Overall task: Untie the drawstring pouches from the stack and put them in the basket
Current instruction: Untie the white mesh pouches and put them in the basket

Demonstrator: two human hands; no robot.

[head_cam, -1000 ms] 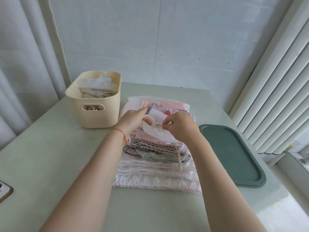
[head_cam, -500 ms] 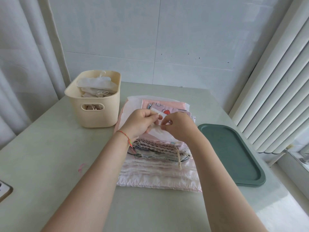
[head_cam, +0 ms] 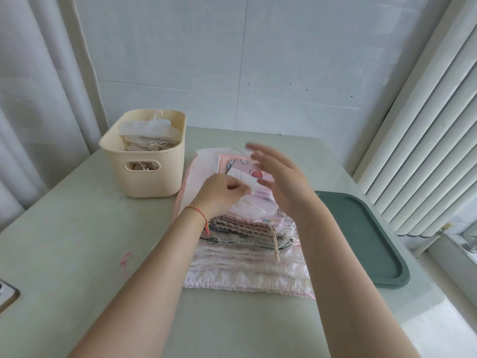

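A stack of drawstring pouches [head_cam: 247, 264], pink, white and patterned, lies in the middle of the table. My left hand [head_cam: 219, 193] pinches a small white pouch [head_cam: 245, 180] on top of the stack. My right hand [head_cam: 280, 177] hovers just right of it, fingers spread and blurred, holding nothing. The cream basket [head_cam: 147, 177] stands to the left of the stack with several pale pouches inside.
A dark green tray [head_cam: 366, 244] lies right of the stack. A pink string scrap [head_cam: 125, 262] lies on the pale green table [head_cam: 64, 228]. Curtains hang at left, blinds at right, and a tiled wall stands behind.
My right hand has let go of the white pouch's string and lifted away with its fingers spread. My left hand still holds the pouch.
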